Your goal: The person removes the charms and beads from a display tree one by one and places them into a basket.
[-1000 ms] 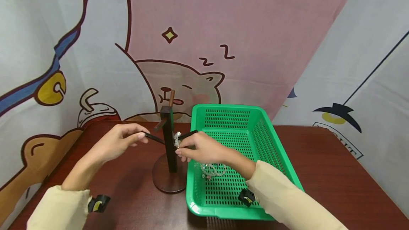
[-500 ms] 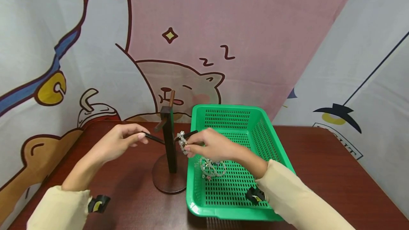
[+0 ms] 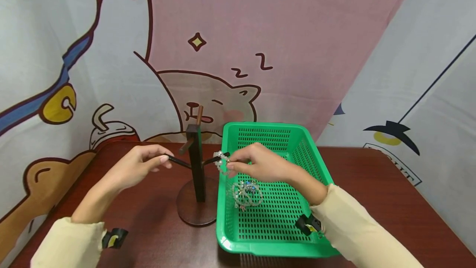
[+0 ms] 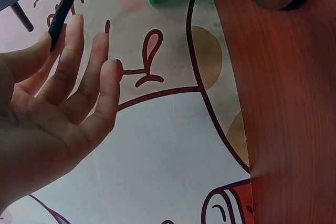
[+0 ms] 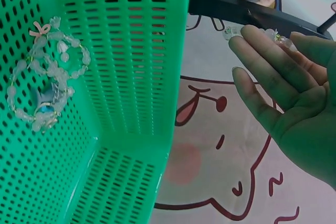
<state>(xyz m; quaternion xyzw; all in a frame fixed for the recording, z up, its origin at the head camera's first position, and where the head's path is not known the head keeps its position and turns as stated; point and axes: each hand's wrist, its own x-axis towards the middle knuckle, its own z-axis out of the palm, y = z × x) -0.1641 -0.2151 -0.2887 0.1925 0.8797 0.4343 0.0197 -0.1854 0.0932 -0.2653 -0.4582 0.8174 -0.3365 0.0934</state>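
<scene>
A dark wooden stand point(image 3: 198, 168) with side pegs rises from a round base beside the green basket. My left hand point(image 3: 139, 166) pinches the end of its left peg point(image 3: 180, 161) between thumb and fingers; the left wrist view shows the other fingers extended. With thumb and forefinger, my right hand point(image 3: 260, 162) pinches a clear beaded bracelet point(image 3: 222, 163) near the tip of the right peg point(image 3: 211, 160). The bracelet appears to hang around that peg, close to its end. More beaded bracelets point(image 3: 247, 195) lie in the basket, one with a pink bow point(image 5: 40, 29).
The green basket point(image 3: 227, 241) stands directly right of the stand, its left rim close to the round base point(image 3: 197, 214). Upper pegs point(image 3: 186, 145) stick out near the stand's top. A printed cloth point(image 3: 297, 53) hangs behind the brown table point(image 3: 156, 235).
My right hand has moved right along the right peg, drawing the bracelet outward toward the tip. More of the bracelets in the basket show. My left hand stays on the left peg.
</scene>
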